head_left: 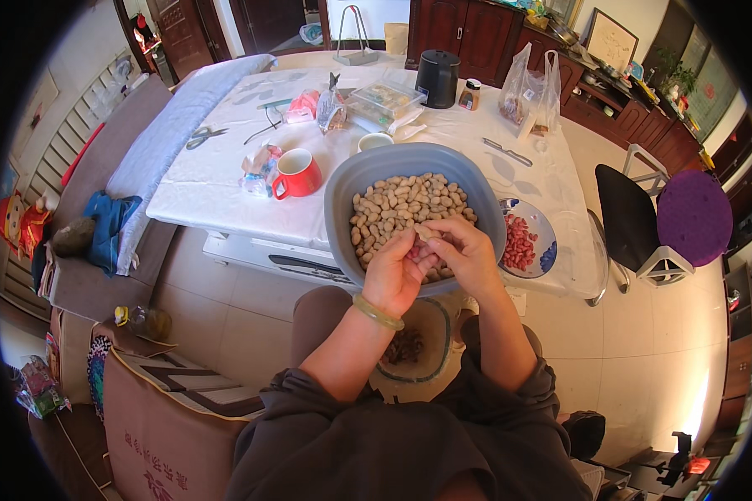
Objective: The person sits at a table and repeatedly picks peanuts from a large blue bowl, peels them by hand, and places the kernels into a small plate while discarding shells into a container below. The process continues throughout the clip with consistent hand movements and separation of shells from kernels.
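Note:
Both my hands meet over the near side of a grey-blue plastic basin filled with unshelled peanuts. My left hand, with a pale green bangle on its wrist, and my right hand are closed at the fingertips on one peanut. Fingers partly cover it, so whether its shell is cracked is hard to tell. Right of the basin, a white-and-blue bowl holds reddish shelled peanut kernels. Below my hands, between my legs, stands a bin with brown shells at the bottom.
The basin stands on a table with a white cloth. Around it are a red mug, scissors, a knife, a black kettle, a jar and plastic bags. A purple-seated stool is at the right.

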Tool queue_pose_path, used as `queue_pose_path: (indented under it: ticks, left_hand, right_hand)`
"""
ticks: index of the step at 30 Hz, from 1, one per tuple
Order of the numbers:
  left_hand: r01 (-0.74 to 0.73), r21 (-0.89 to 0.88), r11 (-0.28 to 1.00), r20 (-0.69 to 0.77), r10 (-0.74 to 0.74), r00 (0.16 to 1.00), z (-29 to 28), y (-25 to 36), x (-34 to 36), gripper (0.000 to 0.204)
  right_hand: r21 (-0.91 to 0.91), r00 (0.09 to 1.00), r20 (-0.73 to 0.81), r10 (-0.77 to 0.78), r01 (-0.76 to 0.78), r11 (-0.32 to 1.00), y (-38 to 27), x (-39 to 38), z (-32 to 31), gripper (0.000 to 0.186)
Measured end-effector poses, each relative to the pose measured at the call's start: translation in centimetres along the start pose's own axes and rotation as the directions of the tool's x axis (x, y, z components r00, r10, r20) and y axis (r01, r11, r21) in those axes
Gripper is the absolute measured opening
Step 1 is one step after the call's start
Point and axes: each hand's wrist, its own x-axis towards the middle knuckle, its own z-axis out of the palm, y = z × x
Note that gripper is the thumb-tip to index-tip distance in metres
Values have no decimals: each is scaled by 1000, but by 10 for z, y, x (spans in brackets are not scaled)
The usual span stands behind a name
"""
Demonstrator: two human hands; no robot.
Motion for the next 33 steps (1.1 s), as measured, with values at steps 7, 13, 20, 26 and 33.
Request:
queue_pose_path:
  ticks: [7,13,20,26,33]
  left_hand:
    - [3,35,999,33,-4,999,2,1,-1,15]
    - [24,70,997,5,-25,1000,8,3,-3,17]
    - [10,4,1000,-86,-9,996,4,3,-3,21]
    - [-99,23,995,-208,101,973,-5,17,1,20]
    - [-124,60,990,-192,133,972,-17,30,1,20]
  right_hand:
    - [40,1000,12,15,-16,999,0,0,-1,20]
    - [23,1000,-8,7,-7,1000,-3,0,-1,18]
    - [93,993,-70,91,-85,992,-12,-2,-1,20]
    - [108,976,167,139,-158,981,-25,-9,-18,21]
    - [-176,787,577,217,-139,975,-35,-15,-22,20]
